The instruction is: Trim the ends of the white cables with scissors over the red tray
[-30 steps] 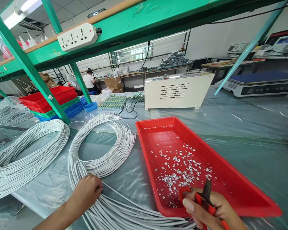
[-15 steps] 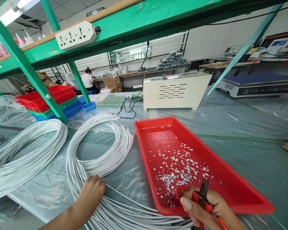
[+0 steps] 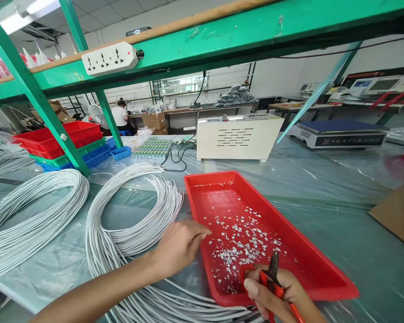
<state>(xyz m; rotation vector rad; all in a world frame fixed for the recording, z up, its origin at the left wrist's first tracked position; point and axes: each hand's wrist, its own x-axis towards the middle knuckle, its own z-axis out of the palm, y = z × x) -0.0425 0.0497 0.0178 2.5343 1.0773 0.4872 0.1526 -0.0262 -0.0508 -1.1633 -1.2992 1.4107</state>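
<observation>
My left hand (image 3: 180, 246) hovers by the left rim of the red tray (image 3: 218, 294), its fingers pinched together; whether something small is between them is hidden. My right hand (image 3: 279, 296) grips red-handled cutters (image 3: 272, 280) over the tray's near end, dark jaws pointing up. Small silvery-white scraps (image 3: 242, 244) lie scattered on the tray floor. A coil of thin white cables (image 3: 104, 224) is left of the tray, its lower strands running under my left forearm toward the tray's near edge.
Another white cable coil (image 3: 37, 220) lies at the left. Behind stand stacked red bins (image 3: 63, 137), a cream metal box (image 3: 240, 139) and a scale (image 3: 340, 134). A green shelf frame (image 3: 235, 33) crosses above. Cardboard (image 3: 399, 213) is at the right; a person (image 3: 120, 115) sits far back.
My left hand has moved up and right from the cable coil to the tray's left rim. My right hand still holds the cutters. The view has shifted slightly.
</observation>
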